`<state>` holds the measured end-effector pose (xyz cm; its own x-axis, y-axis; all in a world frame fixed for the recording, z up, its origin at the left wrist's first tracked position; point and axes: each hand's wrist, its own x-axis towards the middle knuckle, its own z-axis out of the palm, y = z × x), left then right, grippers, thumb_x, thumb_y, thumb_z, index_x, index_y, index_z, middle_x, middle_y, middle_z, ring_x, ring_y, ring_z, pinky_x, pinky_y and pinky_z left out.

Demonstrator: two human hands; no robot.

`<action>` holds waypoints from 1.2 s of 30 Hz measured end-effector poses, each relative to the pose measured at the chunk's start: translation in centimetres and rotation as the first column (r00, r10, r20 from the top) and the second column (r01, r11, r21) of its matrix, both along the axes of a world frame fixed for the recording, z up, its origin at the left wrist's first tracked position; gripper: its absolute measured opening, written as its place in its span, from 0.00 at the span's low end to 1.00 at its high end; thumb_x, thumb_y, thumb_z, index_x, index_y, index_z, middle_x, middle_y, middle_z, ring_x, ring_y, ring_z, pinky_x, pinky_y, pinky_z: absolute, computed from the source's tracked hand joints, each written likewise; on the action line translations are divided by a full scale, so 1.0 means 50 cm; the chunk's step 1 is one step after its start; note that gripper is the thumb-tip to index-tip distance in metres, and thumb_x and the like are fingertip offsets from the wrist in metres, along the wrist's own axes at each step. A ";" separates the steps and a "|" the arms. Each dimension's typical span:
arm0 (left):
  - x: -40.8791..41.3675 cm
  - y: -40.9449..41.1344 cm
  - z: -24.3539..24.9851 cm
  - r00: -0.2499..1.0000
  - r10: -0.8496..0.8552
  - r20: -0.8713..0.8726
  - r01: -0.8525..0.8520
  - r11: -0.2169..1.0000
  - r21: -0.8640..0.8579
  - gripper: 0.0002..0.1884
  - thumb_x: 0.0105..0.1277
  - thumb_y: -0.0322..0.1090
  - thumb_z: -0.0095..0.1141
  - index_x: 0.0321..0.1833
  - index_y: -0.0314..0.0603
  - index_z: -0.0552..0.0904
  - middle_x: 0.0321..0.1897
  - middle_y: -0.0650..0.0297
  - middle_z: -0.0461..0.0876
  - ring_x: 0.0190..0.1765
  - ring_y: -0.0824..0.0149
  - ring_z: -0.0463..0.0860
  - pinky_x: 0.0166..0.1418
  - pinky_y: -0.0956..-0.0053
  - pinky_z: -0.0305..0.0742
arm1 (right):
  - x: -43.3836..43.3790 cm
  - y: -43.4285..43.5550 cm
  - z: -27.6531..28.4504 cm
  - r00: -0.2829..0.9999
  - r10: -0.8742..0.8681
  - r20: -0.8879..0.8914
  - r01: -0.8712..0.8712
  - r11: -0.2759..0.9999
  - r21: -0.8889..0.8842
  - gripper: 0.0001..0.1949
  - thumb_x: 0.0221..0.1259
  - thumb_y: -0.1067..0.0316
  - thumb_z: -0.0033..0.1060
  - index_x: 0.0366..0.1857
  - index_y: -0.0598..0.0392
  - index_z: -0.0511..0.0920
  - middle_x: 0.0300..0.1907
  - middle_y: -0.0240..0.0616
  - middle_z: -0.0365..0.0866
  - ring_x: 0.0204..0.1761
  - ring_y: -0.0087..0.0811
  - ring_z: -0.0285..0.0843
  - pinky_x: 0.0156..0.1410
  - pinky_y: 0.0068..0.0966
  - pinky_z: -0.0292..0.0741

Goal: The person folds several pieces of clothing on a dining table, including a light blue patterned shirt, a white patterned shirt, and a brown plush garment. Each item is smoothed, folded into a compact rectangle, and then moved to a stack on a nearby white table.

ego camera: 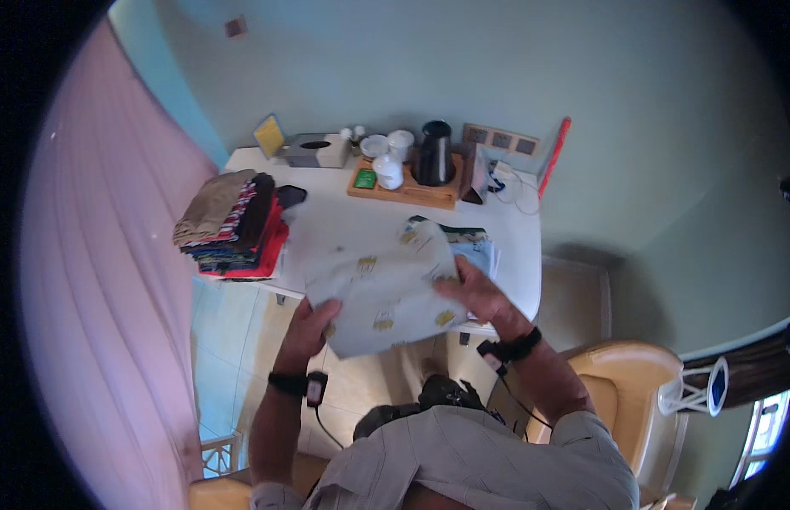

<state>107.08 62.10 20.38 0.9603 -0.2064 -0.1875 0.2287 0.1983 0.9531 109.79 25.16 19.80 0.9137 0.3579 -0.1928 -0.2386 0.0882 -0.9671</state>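
Observation:
A white printed cloth [375, 290] with small yellow motifs is spread between my two hands, over the front of the white table. Its left side is gripped by my left hand [310, 328], thumb on top. My right hand [474, 290] pinches the right side. The cloth looks slightly blurred, and it hides the middle of the tabletop. To its left is a tall stack of folded clothes [232, 223], with tan, striped, dark and red layers. Partly behind my right hand lie light blue and dark green folded fabrics [474, 245].
Along the back of the white table [522, 255] are a tissue box [318, 151], a wooden tray [401, 194] with white cups and a black kettle [435, 156], and a dark phone-like object [291, 194]. A pink curtain [114, 287] hangs left; a tan chair [618, 382] stands right.

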 end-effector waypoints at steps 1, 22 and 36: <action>0.057 -0.038 0.004 0.999 -0.054 0.005 0.054 0.998 -0.036 0.29 0.85 0.37 0.64 0.85 0.36 0.75 0.74 0.59 0.86 0.73 0.62 0.86 0.77 0.62 0.80 | 0.018 -0.040 -0.010 0.995 -0.072 0.065 0.074 0.996 -0.041 0.33 0.80 0.61 0.75 0.84 0.58 0.72 0.69 0.40 0.88 0.66 0.33 0.88 0.72 0.35 0.88; 0.385 -0.207 -0.193 0.843 -0.521 -0.136 0.510 0.853 -0.109 0.32 0.85 0.41 0.67 0.85 0.38 0.74 0.71 0.62 0.85 0.68 0.68 0.84 0.76 0.64 0.82 | 0.039 -0.129 -0.163 0.765 -0.642 -0.048 0.593 0.732 -0.336 0.33 0.81 0.54 0.72 0.80 0.66 0.74 0.57 0.49 0.94 0.54 0.34 0.93 0.58 0.34 0.90; 0.393 -0.198 -0.190 0.841 -0.500 -0.208 0.509 0.861 -0.011 0.30 0.85 0.44 0.66 0.84 0.42 0.77 0.68 0.64 0.88 0.63 0.67 0.89 0.64 0.64 0.89 | 0.024 -0.090 -0.140 0.712 -0.702 -0.034 0.667 0.690 -0.283 0.32 0.83 0.57 0.72 0.80 0.67 0.74 0.57 0.48 0.94 0.54 0.32 0.92 0.60 0.31 0.89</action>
